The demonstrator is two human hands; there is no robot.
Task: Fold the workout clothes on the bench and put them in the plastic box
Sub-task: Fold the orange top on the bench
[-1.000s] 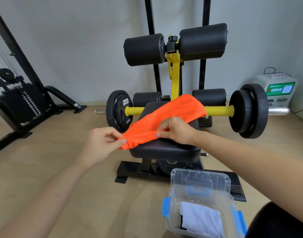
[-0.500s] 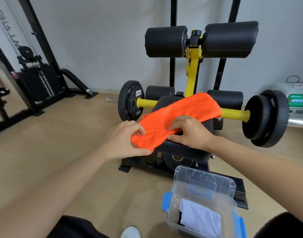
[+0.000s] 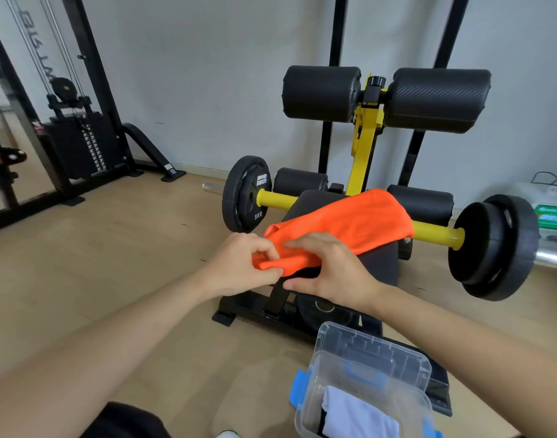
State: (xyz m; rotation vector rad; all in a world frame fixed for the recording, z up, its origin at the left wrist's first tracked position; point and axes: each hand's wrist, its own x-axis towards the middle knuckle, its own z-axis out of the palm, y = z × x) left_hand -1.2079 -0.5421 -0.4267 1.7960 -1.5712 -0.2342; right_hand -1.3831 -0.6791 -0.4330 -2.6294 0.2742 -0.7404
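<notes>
Since half a second ago my two hands have drawn closer together at the near end of the orange garment (image 3: 343, 226), and the camera on my head has swung a little left, so the bench now sits right of centre. My left hand (image 3: 242, 263) is closed in a pinch, thumb and curled fingers gripping the bunched near-left corner of the orange cloth. My right hand (image 3: 327, 270) lies just beside it, partly open, with the fingers pressing down on top of the cloth's near edge and the thumb stretched out below it, apart from the fabric; I cannot tell whether it truly grips the cloth. The garment lies as a long folded band across the black padded seat of the bench (image 3: 378, 260), running from my hands up and to the right, its far end touching the yellow bar (image 3: 435, 232) that carries black weight plates (image 3: 495, 248) on either side. Two black roller pads (image 3: 321, 93) sit high on the yellow post behind. On the wooden floor (image 3: 112, 263) just in front of the bench stands the clear plastic box (image 3: 365, 399) with blue latches, lid tipped open at the back, holding a folded white garment (image 3: 359, 415) inside. A cable machine (image 3: 74, 137) stands at the far left wall
</notes>
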